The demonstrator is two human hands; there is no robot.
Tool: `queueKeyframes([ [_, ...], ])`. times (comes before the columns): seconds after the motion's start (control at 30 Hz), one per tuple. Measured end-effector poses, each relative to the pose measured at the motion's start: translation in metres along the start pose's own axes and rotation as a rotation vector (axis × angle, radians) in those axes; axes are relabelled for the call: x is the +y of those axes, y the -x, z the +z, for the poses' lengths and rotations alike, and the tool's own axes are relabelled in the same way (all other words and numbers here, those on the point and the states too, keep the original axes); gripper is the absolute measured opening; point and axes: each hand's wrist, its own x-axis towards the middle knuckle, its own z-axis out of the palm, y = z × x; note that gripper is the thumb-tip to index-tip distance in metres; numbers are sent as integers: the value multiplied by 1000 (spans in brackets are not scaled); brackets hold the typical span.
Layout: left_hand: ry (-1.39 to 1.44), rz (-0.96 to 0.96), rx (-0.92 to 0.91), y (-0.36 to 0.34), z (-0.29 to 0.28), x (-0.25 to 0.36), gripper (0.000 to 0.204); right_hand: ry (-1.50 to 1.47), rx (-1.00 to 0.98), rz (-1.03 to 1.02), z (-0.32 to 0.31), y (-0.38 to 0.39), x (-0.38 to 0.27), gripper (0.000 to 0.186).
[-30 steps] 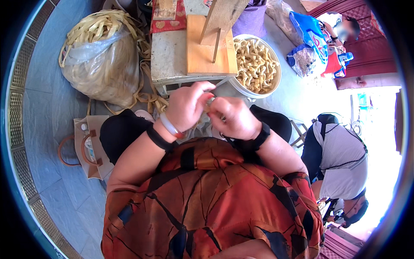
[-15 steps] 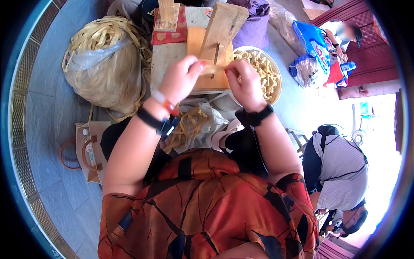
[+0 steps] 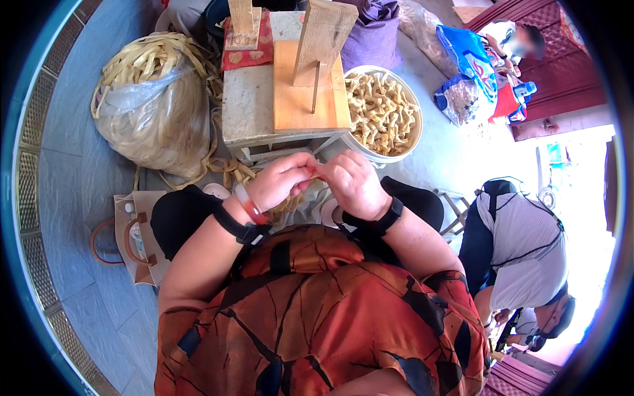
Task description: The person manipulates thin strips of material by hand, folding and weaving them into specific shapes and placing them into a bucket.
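Note:
My left hand (image 3: 277, 181) and right hand (image 3: 353, 188) meet low in front of the small table, both pinched closed on a tan strip (image 3: 314, 178), mostly hidden by my fingers. Loose tan strips (image 3: 290, 206) lie below them on pale plastic. Just beyond, a wooden board (image 3: 333, 115) with an upright plank (image 3: 320, 36) and a thin upright rod (image 3: 314, 99) rests on the table (image 3: 244, 112). A white tub (image 3: 380, 112) full of small knotted tan pieces stands to its right.
A big plastic bag of strips (image 3: 152, 125) and a handbag (image 3: 135, 251) are at left. Purple, blue and clear bags (image 3: 465, 59) lie at back right. A co-worker in grey (image 3: 522, 244) bends at right; another person (image 3: 508, 46) is at upper right.
Half a second ago my hands were raised before the plank with a strip held between them. They have come back down toward my lap and closer together.

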Motion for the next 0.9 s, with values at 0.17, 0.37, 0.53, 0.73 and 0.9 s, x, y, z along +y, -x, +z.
queueKeyframes([
  [0.17,530,-52,-254,8,-37,-11,23,241,188,104,-10,4,19,32],
  [0.37,-154,384,83,6,2,-6,31,-438,-122,23,12,9,-19,25],
  [0.53,-943,414,-49,7,5,-11,30,-145,-55,23,18,17,-13,18],
  [0.73,271,-129,-405,-1,-12,-30,22,-156,54,161,22,15,-7,12],
  [0.9,-888,646,99,-3,3,-23,35,-1627,60,1019,39,25,19,10],
])
